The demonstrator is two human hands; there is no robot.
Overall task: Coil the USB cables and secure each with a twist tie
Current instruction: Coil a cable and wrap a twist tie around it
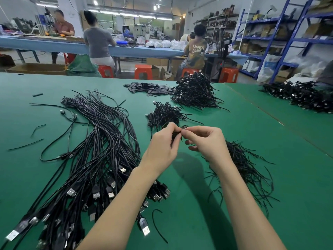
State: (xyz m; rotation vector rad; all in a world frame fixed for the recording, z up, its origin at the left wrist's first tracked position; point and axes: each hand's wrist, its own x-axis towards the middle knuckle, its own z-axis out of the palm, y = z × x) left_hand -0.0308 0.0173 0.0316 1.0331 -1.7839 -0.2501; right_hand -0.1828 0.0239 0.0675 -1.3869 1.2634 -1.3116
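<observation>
My left hand (163,145) and my right hand (205,141) meet above the green table (216,222), fingertips together. Between them sits a small coiled black USB cable (183,127), mostly hidden by my fingers. My left hand grips the coil, and my right thumb and forefinger pinch something thin at it, probably a twist tie. A large bundle of uncoiled black USB cables (97,141) lies to the left, plugs toward me. A pile of black twist ties (245,166) lies under and to the right of my right wrist. A small heap of coiled cables (164,114) sits just beyond my hands.
A taller heap of coiled cables (194,91) stands further back, next to flat black strips (144,88). Another cable heap (299,95) lies at the far right on the adjoining table. Stray ties dot the left side. People sit at a blue bench behind, with red stools.
</observation>
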